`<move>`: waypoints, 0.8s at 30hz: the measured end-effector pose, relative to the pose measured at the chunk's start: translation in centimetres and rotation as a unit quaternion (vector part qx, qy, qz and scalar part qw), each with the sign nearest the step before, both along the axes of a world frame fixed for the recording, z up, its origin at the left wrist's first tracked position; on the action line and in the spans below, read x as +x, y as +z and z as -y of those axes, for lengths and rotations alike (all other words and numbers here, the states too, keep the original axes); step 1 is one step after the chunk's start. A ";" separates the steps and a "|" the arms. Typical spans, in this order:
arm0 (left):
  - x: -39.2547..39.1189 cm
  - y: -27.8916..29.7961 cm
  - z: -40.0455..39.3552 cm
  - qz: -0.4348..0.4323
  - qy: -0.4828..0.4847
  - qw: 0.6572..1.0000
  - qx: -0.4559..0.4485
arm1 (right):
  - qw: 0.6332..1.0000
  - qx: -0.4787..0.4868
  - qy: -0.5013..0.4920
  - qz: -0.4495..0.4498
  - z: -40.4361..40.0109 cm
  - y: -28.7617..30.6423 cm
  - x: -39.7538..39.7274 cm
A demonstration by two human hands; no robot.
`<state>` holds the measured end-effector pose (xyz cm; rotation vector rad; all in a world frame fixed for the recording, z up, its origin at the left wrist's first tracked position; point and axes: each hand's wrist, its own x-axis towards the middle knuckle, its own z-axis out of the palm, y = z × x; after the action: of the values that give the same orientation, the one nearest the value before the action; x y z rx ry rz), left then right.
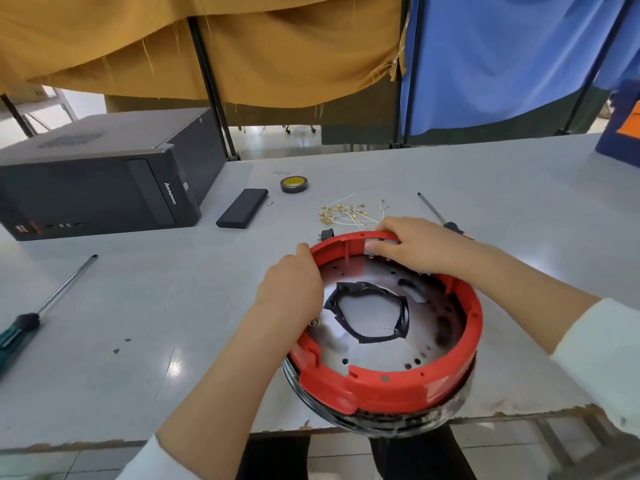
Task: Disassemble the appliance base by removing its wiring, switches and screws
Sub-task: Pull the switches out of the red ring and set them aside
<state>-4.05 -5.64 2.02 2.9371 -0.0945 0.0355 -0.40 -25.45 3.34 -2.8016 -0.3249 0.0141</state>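
The round appliance base (460, 344) has a red plastic rim around a metal plate with a black-edged hole in the middle. It sits at the table's near edge and overhangs it. My left hand (289, 289) grips the rim on its left side. At the far side of the rim my right hand (412, 245) holds on, its fingers curled over the edge and inside. A loose bundle of wires with brass terminals (346, 213) lies just behind the base. A small black switch (327, 233) sits by the rim's far edge. One screw (313, 323) shows on the plate near my left wrist.
A green-handled screwdriver (45, 306) lies at the left, and another screwdriver (441, 216) at the right behind my right hand. A black computer case (104, 178), a black flat box (242, 207) and a tape roll (295, 184) stand further back on the grey table (156, 306).
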 end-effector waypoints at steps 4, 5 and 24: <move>-1.1 0.5 0.3 0.016 0.009 0.997 0.081 | 0.997 -0.030 0.058 0.044 -0.6 -0.8 -0.3; -0.9 0.6 0.3 0.035 -0.015 0.995 0.094 | 0.995 -0.038 0.075 0.056 -0.6 -0.9 -0.3; 5.5 -0.6 1.3 0.064 -0.176 0.982 0.024 | 0.981 -0.122 0.098 0.117 -2.4 -1.8 0.7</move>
<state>1.46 -6.91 1.47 2.9152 -0.6393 0.1692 0.33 -23.08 1.56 -3.0046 -0.6988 -0.2479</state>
